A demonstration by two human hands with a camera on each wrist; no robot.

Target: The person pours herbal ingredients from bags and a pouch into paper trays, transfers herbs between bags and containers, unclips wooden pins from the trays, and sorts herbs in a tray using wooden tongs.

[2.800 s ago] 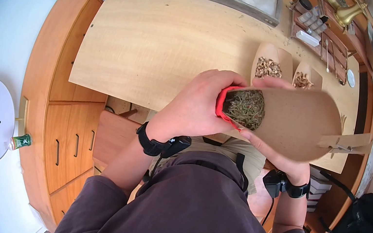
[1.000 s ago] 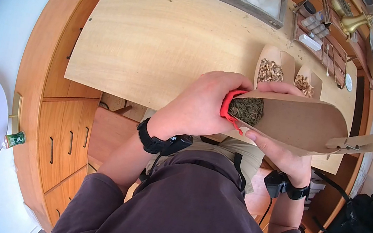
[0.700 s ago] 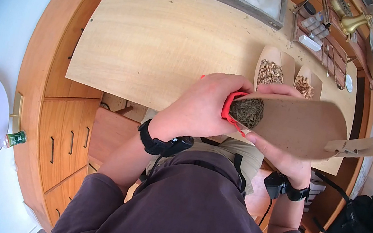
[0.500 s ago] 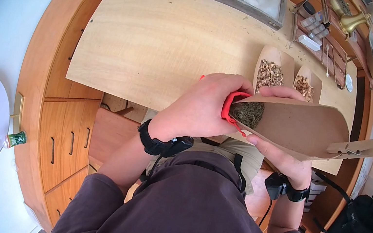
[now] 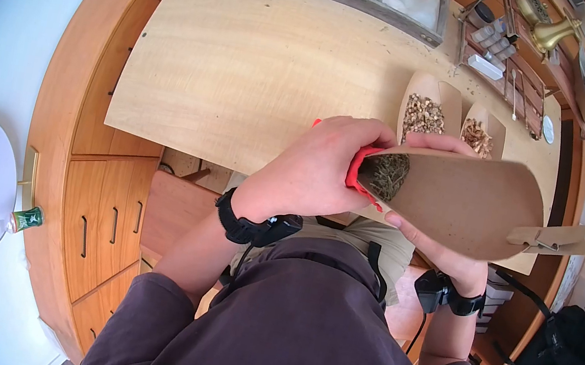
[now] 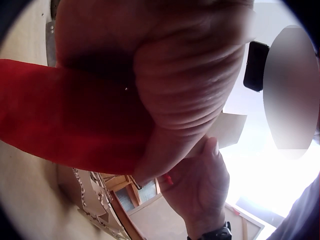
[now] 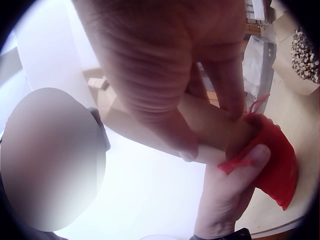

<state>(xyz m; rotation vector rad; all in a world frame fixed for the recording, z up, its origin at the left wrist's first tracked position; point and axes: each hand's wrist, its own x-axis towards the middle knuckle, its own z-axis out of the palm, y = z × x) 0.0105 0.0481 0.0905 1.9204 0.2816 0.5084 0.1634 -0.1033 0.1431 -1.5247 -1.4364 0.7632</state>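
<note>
My left hand [image 5: 315,163] grips a red cloth pouch [image 7: 277,165] around its mouth; in the left wrist view the pouch [image 6: 75,120] extends beneath the palm. The narrow end of a brown paper scoop [image 5: 467,200] sits inside the pouch's opening, with dried green herbs [image 5: 388,175] gathered there. My right hand [image 5: 443,250] holds the scoop from below, thumb on the near side and fingers on the far side. A wooden clothespin [image 5: 548,238] is clipped to the scoop's wide end. How much herb lies inside the pouch is hidden.
Two paper scoops with dried pieces [image 5: 424,116] [image 5: 477,136] stand on the table [image 5: 251,60] just beyond my hands. A grey tray [image 5: 361,1] with white paper lies at the back, a wooden rack [image 5: 506,83] at the right. A black bag [image 5: 557,358] is at the lower right.
The herbs have moved down toward the pouch's opening, and fewer show in the scoop. The scoop has tilted slightly back and forth, while both hands keep their holds.
</note>
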